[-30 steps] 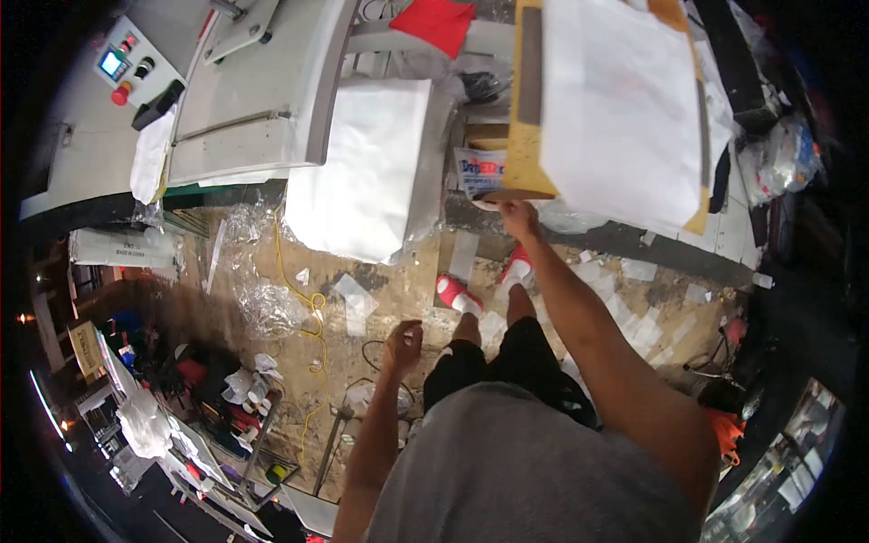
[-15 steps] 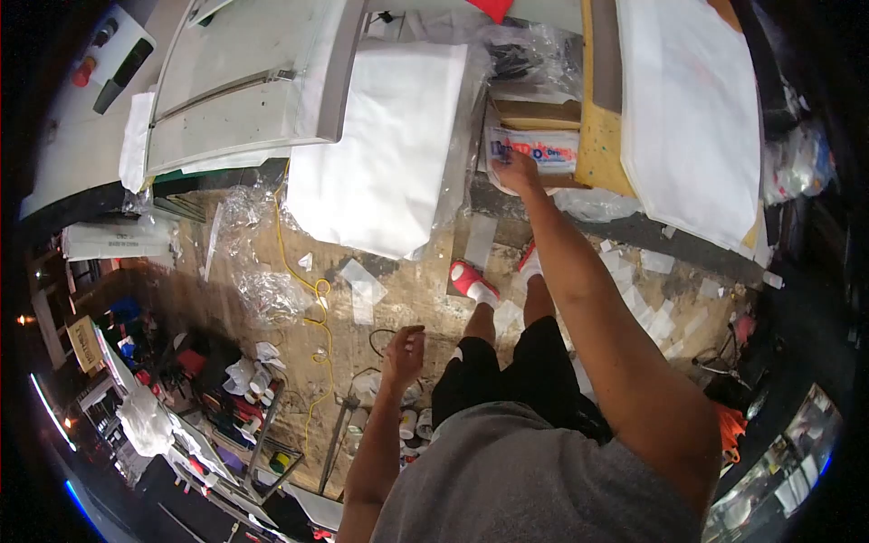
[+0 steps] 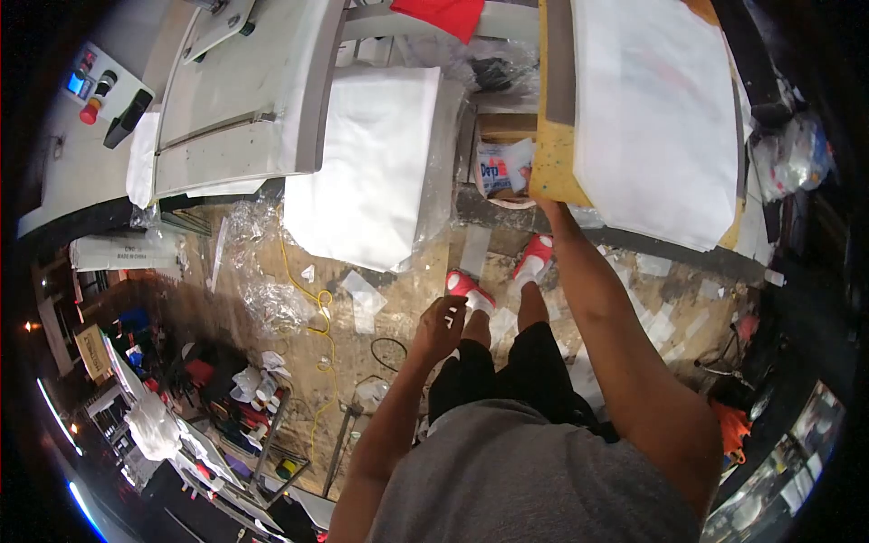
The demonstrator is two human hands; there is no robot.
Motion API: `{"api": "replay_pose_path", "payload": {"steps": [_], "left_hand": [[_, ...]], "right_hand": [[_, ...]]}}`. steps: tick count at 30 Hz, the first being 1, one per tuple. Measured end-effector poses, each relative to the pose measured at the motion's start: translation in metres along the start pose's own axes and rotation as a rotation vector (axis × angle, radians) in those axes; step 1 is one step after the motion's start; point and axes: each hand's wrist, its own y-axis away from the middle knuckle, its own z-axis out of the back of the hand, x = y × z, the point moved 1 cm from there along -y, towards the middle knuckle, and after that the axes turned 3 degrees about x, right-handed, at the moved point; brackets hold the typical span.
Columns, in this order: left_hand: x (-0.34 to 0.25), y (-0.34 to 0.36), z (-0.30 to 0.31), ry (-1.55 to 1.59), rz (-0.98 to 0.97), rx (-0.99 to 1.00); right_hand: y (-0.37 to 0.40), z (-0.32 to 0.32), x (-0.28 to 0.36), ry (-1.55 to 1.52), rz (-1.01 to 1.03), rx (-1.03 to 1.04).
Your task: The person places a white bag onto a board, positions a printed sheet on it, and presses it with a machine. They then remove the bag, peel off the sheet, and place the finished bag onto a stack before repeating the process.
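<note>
My right hand (image 3: 554, 210) is at the lower front corner of a yellow-edged board (image 3: 559, 167), its fingers mostly hidden there. Just left of it, a printed white fabric piece (image 3: 498, 170) lies folded in an open compartment below a brown cardboard box (image 3: 507, 126). Over the floor in front of my body, my left hand (image 3: 441, 328) hangs with its fingers curled, and whatever may be in them cannot be made out. A large white sheet (image 3: 665, 118) covers the yellow-edged board, and another white sheet (image 3: 362, 167) hangs to the left.
A grey machine panel (image 3: 240, 100) and a control box with a red button (image 3: 89, 110) are at the upper left. A red cloth (image 3: 444, 14) lies at the top. Clear plastic (image 3: 272, 303), a yellow cord (image 3: 324, 299) and paper scraps (image 3: 364, 299) litter the floor.
My right hand has left the printed fabric and moved right to the board's corner. The fabric now looks bunched. My left hand has moved up and right. The whole view has shifted slightly.
</note>
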Motion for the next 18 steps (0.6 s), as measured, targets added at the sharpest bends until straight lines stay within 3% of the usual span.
{"api": "replay_pose_path", "payload": {"steps": [2, 9, 11, 15, 17, 18], "left_hand": [[-0.008, -0.010, -0.011, 0.005, 0.018, 0.023], [-0.035, -0.019, -0.034, 0.020, -0.073, 0.034], [-0.039, -0.015, -0.031, 0.024, -0.059, 0.043], [-0.030, -0.006, -0.029, 0.024, -0.056, 0.018], [-0.022, -0.001, -0.026, 0.007, -0.031, 0.021], [-0.019, 0.001, -0.023, -0.011, -0.006, 0.028]], "right_hand": [[0.020, 0.011, 0.014, 0.349, 0.729, -0.275], [0.006, -0.011, 0.005, 0.589, 0.947, -0.322], [0.003, -0.014, 0.004, 0.700, 0.678, -0.139], [0.007, -0.023, 0.009, 0.611, 0.540, -0.162], [0.014, -0.029, 0.014, 0.727, 0.826, -0.452], [0.014, -0.029, 0.014, 0.728, 0.828, -0.451]]}}
